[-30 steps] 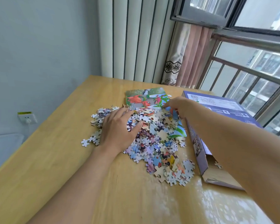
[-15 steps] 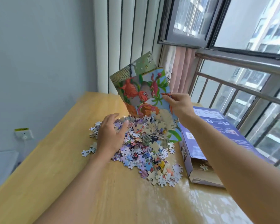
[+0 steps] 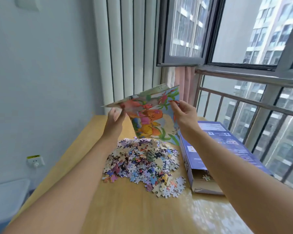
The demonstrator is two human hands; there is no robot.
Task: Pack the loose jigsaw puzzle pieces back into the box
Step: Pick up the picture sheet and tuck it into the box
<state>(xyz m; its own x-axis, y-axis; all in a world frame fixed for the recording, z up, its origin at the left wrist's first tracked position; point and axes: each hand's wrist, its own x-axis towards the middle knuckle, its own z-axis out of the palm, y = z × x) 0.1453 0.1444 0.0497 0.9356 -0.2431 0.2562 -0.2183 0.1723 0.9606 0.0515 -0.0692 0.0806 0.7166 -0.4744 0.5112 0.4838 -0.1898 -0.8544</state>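
1. The left hand (image 3: 115,117) pinches the left edge of a colourful printed sheet (image 3: 150,115), held up above the table (image 3: 125,208).
2. The right hand (image 3: 184,114) pinches the sheet's right edge, fingers curled.
3. The loose puzzle pieces (image 3: 142,162) lie heaped mid-table, just beside the purple box (image 3: 210,149).
4. The box lies along the table's right edge, its near end open with one piece inside.

left hand (image 3: 115,119): raised, bare forearm reaching forward, thumb and fingers pinching the left edge of a colourful printed picture sheet (image 3: 150,115) | right hand (image 3: 183,114): raised level with left, fingers curled, pinching the sheet's right edge | both arms extending out, hands apart
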